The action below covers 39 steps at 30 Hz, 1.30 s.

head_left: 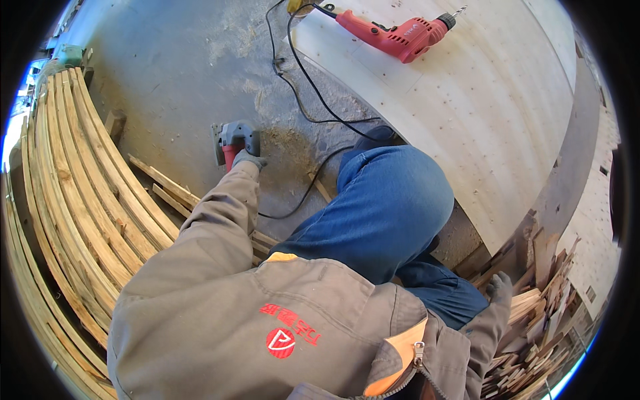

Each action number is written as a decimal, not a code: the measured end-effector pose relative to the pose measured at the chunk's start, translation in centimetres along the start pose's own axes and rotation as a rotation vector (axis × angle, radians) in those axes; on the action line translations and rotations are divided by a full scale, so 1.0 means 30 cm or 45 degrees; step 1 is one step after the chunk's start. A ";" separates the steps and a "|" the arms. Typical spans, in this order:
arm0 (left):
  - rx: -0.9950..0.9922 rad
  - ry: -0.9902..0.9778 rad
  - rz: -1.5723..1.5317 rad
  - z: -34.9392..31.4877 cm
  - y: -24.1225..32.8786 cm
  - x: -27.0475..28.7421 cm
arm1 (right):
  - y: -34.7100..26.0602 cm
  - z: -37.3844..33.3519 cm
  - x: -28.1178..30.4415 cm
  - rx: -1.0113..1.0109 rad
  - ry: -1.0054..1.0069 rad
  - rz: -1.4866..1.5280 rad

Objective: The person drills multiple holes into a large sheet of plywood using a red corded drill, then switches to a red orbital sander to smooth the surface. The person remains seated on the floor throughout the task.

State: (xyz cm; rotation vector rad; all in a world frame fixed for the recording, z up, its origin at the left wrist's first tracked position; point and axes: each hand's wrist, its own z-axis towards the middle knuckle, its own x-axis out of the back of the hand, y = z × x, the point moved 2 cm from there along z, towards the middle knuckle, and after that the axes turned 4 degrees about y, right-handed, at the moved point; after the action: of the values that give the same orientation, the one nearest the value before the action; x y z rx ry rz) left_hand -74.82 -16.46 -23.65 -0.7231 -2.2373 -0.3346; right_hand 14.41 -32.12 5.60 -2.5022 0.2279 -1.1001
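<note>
My left hand (251, 160), in a grey glove, is wrapped round the red handle of a hand-held circular saw (238, 137). The saw has a grey guard and a flat metal base, and rests on the concrete floor at the end of my outstretched arm. Low on the right, beside my bent leg, is my gloved right hand (499, 287). Its short visible fingers look apart, with nothing seen in them. It is nearest to a heap of wood scraps (543, 320); whether it touches them is unclear.
Long wooden strips (87, 173) are stacked along the left. A red corded drill (403, 37) lies on a pale board sheet (467, 113) at the far right. Black cable (307, 80) loops over the floor before my knee. Loose wood pieces (167, 183) lie near my left forearm.
</note>
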 end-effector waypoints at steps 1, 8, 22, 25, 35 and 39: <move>0.044 0.013 -0.007 0.012 -0.028 0.008 | -0.020 -0.023 -0.024 0.005 -0.002 -0.034; -0.048 0.364 -0.222 0.084 -0.069 0.022 | 0.031 -0.026 0.072 0.118 0.013 -0.103; -0.183 0.147 -1.487 -0.136 -0.207 0.566 | 0.001 -0.047 0.028 0.198 0.024 -0.057; -0.438 0.379 -1.364 -0.396 0.015 0.659 | 0.010 -0.081 0.038 0.229 0.074 -0.037; -1.250 0.213 -1.325 -0.809 0.644 0.910 | 0.063 -0.139 0.098 0.273 0.129 0.120; -1.495 0.199 -1.333 -0.961 0.941 0.928 | 0.094 -0.128 0.109 0.303 0.161 0.165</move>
State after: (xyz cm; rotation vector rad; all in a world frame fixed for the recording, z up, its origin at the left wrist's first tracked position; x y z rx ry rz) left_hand -57.03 4.66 16.86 0.0710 -1.9126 -2.1963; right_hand 13.84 -36.78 8.96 -2.1807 0.2735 -1.1606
